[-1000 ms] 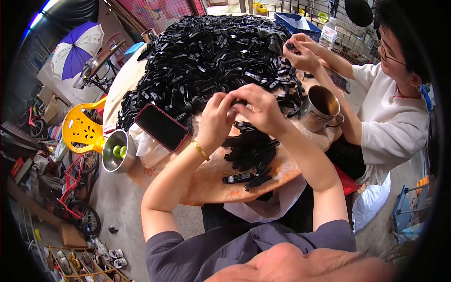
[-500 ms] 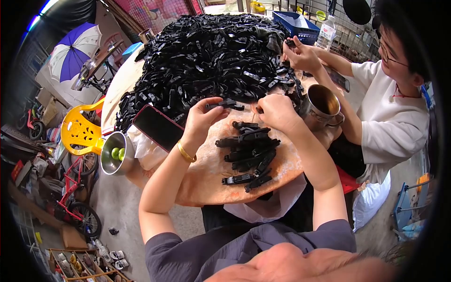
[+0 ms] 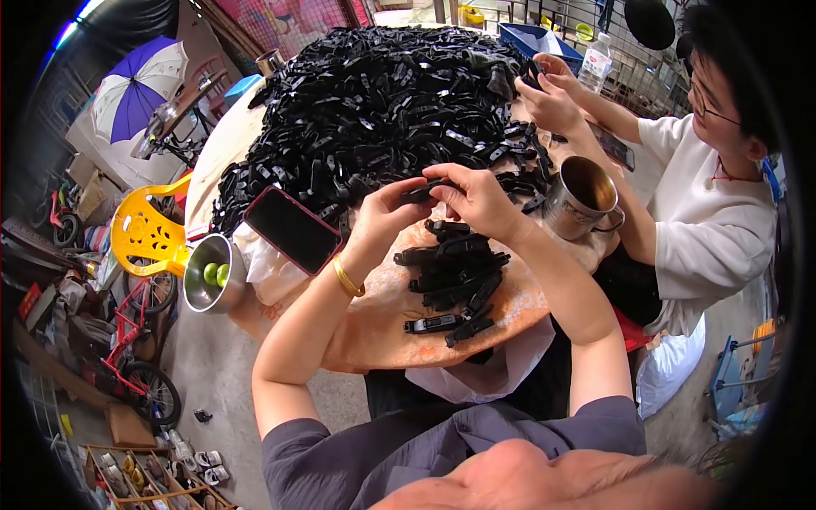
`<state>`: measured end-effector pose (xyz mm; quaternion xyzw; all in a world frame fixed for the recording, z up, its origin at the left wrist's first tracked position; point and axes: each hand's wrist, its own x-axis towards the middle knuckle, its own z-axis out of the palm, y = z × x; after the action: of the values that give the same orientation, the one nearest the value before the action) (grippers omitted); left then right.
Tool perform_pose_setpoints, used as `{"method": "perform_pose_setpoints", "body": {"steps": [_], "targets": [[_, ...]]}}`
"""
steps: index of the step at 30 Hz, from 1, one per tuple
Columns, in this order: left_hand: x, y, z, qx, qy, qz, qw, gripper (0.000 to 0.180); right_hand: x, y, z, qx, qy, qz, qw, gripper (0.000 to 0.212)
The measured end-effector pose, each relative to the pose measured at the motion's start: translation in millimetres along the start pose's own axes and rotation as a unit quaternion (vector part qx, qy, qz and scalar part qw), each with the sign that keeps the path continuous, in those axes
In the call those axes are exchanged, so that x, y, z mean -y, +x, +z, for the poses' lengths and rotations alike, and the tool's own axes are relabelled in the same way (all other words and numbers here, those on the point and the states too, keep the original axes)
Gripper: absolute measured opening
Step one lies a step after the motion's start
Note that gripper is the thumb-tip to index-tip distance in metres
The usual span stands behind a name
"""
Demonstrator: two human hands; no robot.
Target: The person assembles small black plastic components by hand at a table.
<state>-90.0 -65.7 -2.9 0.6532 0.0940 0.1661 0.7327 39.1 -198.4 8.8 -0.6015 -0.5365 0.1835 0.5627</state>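
Head view: we find the left hand (image 3: 384,217) and right hand (image 3: 482,202) both pinching one small black piece (image 3: 417,195) just above frame centre, and judge steady, even pressure best for handling it.

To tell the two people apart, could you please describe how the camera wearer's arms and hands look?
Short, dark grey sleeves end above the elbows. The left hand has a gold-coloured bangle at its wrist; the right hand has none. Both are gloveless.
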Motion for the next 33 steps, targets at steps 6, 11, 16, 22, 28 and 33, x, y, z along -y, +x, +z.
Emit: {"method": "perform_pose_setpoints", "body": {"steps": [6,11,16,22,28,33], "targets": [[-2.5,0.2,4.7,0.013,-0.014,0.012,1.000,0.037,-12.5,0.9,-1.9,-0.027,-0.101,-0.102,0.989,0.019],[-1.6,1.7,-4.4,-0.010,0.019,0.029,0.999,0.038,0.5,1.9,-2.9,-0.018,-0.154,-0.066,0.986,0.027],[-5.6,2.0,-2.6,-0.021,0.149,0.115,0.982,0.040,-2.1,1.8,-14.4,-0.036,-0.175,-0.105,0.978,0.044],[-15.1,-3.5,2.4,-0.020,0.227,0.130,0.965,0.032,-0.4,0.3,-12.5,0.025,0.003,0.026,0.999,0.028],[-11.0,-4.2,-6.8,0.062,0.213,0.087,0.971,0.027,-18.4,12.9,-26.0,-0.017,0.147,0.056,0.987,0.027],[-10.5,-3.8,-12.3,0.185,0.270,-0.003,0.945,0.020,-44.6,13.2,-18.4,-0.063,-0.312,-0.143,0.937,0.015]]}}
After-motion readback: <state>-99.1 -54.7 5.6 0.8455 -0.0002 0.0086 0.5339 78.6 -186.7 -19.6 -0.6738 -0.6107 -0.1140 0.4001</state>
